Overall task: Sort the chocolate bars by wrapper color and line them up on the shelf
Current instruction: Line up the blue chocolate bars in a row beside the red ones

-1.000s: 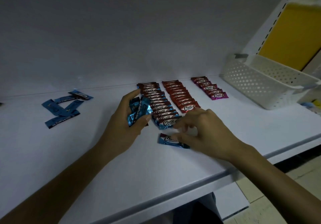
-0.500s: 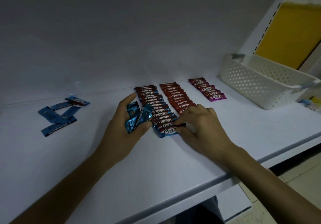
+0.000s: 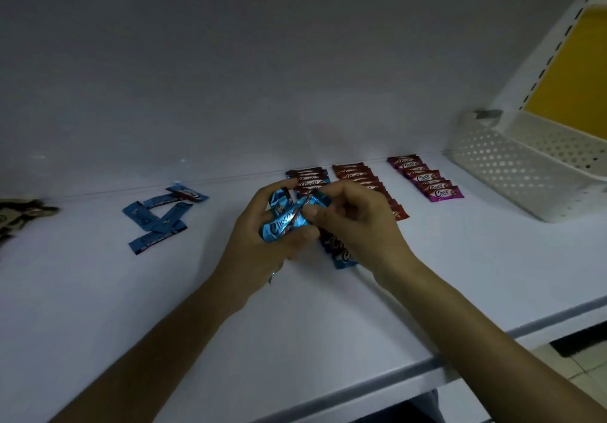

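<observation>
Right grip (image 3: 358, 225) has left the front end of the blue row (image 3: 343, 257), now pinching the blue bundle (image 3: 282, 222) clenched in left grip (image 3: 259, 245) just left of that row; next bar likely coming out.

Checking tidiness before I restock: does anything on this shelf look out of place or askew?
Yes: the loose blue bars at the left lie criss-crossed in a heap, unlike the straight blue row, red row and purple row further right. Dark wrappers at the far left edge also lie jumbled.
</observation>
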